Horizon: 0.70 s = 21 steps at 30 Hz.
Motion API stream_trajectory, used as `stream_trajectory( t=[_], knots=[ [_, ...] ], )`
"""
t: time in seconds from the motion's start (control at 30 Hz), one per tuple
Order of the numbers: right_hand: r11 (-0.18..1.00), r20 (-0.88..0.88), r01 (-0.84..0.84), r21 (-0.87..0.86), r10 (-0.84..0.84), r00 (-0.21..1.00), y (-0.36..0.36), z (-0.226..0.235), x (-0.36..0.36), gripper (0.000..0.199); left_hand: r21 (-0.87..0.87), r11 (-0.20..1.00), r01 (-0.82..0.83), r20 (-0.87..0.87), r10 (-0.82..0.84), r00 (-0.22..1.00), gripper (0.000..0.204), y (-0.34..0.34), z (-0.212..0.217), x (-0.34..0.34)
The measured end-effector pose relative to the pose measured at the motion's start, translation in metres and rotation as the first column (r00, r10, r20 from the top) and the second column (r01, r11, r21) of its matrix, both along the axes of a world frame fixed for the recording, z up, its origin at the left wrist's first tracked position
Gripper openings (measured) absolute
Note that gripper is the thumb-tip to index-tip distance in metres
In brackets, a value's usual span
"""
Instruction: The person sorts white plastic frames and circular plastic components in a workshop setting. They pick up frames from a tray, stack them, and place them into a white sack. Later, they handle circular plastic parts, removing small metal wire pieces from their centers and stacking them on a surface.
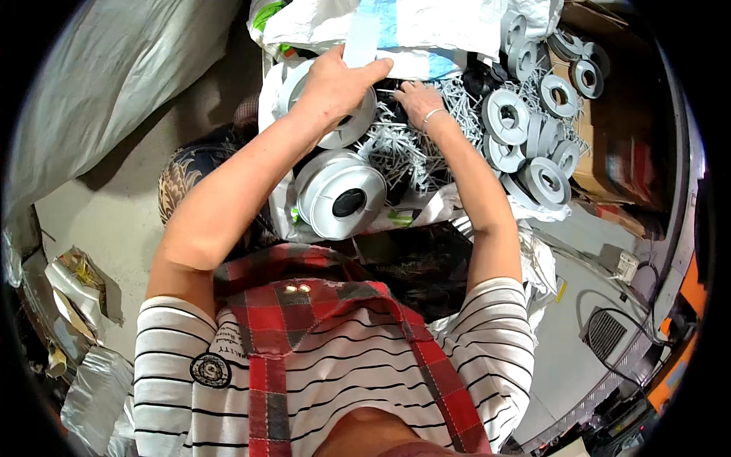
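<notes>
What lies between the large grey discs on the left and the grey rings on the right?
In the head view, a heap of spiky grey pieces lies between the discs and rings, with the right hand at its far side.

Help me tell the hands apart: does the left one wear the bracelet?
No, the right hand wears the bracelet; the left hand has none.

white sack [316,27] cropped above, badge lettering [209,370] too small

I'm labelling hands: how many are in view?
2: the left hand over a large gray disc, the right hand at the heap of spiky gray pieces. No others visible.
</notes>
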State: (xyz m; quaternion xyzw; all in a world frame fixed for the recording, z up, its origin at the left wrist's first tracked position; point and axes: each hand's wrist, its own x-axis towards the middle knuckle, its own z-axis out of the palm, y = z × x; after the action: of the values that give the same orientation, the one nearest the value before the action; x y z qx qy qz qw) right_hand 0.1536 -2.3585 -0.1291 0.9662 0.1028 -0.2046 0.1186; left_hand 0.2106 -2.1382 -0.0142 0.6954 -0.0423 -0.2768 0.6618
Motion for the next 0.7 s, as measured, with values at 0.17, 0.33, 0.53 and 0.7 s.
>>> stream_trajectory(
  t=[0.17, 0.33, 0.53, 0.7],
  knots=[
    [0.997, 0.352, 0.065, 0.035, -0.073, 0.933, -0.011, 0.045, -0.058, 0.030, 0.116, 0.991, 0.069, 0.233, -0.095, 0.968, 0.059, -0.005, -0.006, -0.009],
    [0.821, 0.587, 0.125, 0.557, -0.495, 0.641, 0.029, 0.098, -0.089, 0.040, -0.135, 0.973, 0.187, 0.025, -0.186, 0.982, 0.057, -0.017, -0.014, -0.029],
    [0.591, 0.306, 0.106, 0.800, -0.554, 0.774, 0.053, 0.114, -0.106, 0.052, -0.400, 0.863, 0.308, -0.190, -0.407, 0.893, 0.039, -0.013, 0.003, -0.041],
    [0.593, 0.221, 0.240, 0.769, -0.598, 0.770, 0.056, 0.133, -0.102, 0.084, -0.439, 0.806, 0.396, -0.160, -0.504, 0.849, 0.043, -0.008, 0.004, -0.039]
  ],
)
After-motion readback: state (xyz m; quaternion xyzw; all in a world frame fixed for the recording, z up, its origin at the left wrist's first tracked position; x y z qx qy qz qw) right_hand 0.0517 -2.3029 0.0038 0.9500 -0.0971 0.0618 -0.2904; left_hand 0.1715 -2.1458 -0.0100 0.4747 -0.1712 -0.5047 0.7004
